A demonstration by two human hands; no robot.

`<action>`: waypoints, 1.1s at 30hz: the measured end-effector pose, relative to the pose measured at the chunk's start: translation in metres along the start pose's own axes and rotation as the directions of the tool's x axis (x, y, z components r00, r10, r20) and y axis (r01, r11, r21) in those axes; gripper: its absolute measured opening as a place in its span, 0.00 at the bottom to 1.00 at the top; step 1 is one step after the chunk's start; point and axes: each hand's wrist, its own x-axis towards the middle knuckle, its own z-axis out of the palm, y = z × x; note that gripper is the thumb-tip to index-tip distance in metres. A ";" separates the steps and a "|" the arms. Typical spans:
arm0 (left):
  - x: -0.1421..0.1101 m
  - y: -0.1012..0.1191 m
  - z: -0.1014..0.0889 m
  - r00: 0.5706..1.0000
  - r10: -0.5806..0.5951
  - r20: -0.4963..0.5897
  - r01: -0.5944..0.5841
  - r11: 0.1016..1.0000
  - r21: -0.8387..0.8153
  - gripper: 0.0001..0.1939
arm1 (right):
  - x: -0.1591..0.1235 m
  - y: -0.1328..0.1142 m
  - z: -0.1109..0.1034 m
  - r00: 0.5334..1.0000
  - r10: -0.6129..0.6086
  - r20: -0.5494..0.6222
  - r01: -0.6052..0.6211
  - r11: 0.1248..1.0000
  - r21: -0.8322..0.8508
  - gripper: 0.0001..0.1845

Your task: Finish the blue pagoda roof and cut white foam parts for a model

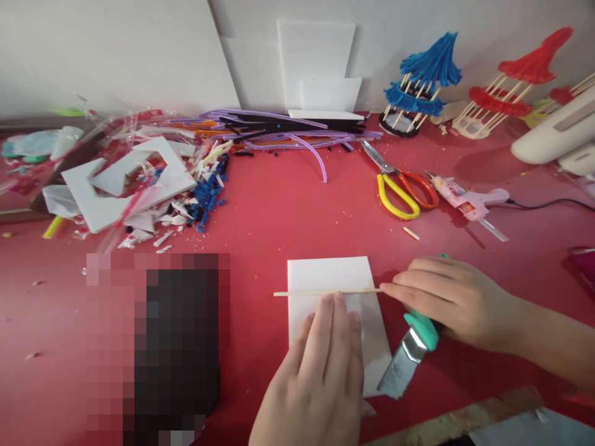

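one thin wooden stick (pixel 325 292) lying across one white foam sheet (pixel 334 310) on red surface (pixel 279 210) | left hand (pixel 316 378) flat, fingers pressing sheet, grip empty | right hand (pixel 450 297) pinching stick end, closed round one teal-handled knife (pixel 411 350) | one scissors (pixel 400 183), one glue gun (pixel 469 201) | white wall (pixel 116 49) behind

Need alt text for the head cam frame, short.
A person's left hand presses a white foam sheet on a red table while the right hand holds a thin wooden stick across it, gripping a teal-handled knife. Scissors, a glue gun and foam scraps lie behind.
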 end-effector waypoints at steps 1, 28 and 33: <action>0.000 0.001 0.000 1.000 0.000 0.002 0.000 1.000 0.000 0.30 | -0.001 -0.001 0.001 1.000 0.007 -0.006 -0.007 1.000 0.005 0.17; 0.000 -0.003 -0.002 0.996 0.065 -0.066 -0.062 0.997 0.041 0.21 | 0.000 -0.008 0.007 0.999 0.021 -0.030 -0.022 0.999 -0.032 0.16; 0.001 -0.003 -0.001 0.996 0.077 -0.040 -0.076 0.997 0.032 0.20 | 0.000 -0.009 0.008 1.000 0.013 -0.028 -0.014 0.999 -0.038 0.16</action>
